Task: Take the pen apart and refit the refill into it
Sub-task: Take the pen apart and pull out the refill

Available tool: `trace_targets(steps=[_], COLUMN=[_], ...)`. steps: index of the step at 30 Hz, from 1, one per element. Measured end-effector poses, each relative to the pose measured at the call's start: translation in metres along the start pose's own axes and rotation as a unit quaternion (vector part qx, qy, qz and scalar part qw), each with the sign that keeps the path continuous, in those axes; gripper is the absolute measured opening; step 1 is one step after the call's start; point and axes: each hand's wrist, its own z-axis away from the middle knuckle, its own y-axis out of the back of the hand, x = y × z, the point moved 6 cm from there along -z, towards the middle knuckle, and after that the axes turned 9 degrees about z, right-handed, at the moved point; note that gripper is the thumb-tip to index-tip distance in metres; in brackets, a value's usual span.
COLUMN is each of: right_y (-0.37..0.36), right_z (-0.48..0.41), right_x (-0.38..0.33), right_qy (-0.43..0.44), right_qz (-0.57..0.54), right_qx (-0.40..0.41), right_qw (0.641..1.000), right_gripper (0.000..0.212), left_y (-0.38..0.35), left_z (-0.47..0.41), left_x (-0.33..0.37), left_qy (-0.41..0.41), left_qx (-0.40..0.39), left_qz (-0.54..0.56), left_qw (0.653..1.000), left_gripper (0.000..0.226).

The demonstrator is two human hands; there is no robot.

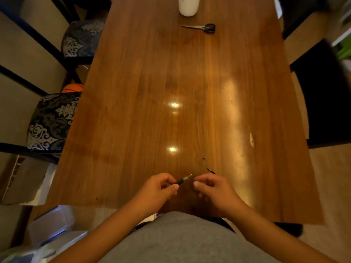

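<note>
My left hand [161, 188] grips a black pen [183, 180] over the near edge of the wooden table [152, 92]. The pen's silver tip points up and right toward my right hand [212, 188]. That hand hovers a short gap from the tip with its fingers curled; I cannot tell whether anything small is pinched in them. A thin dark pen part [210, 171] lies on the table just beyond my right hand. A tiny dark piece [204, 158] sits a little farther out.
Scissors [204, 27] and a white container [188, 5] lie at the table's far end. Two patterned chairs [51, 122] stand along the left side. Clear plastic bins [51, 224] sit on the floor at the near left.
</note>
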Motion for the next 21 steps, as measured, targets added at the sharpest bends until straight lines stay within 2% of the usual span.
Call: trace_targets(steps=[4,9,21], right_y=[-0.007,0.002,0.034], right_z=[0.010,0.012,0.008], right_x=[-0.013,-0.018,-0.021], right_qy=[0.009,-0.011,0.009], right_qz=[-0.127,-0.203,-0.229], right_qx=[-0.019,-0.003,0.074], right_qw=[0.992,0.979,0.971], right_gripper=[0.010,0.011,0.011], left_y=[-0.016,-0.026,-0.026], left_z=[-0.006,-0.012,-0.015], left_x=[0.006,0.014,0.015], left_qy=[-0.014,-0.030,-0.034], left_qx=[-0.020,-0.028,-0.015], left_qz=[-0.016,-0.022,-0.002], left_qw=[1.000,0.999,0.999], left_gripper=[0.007,0.012,0.013])
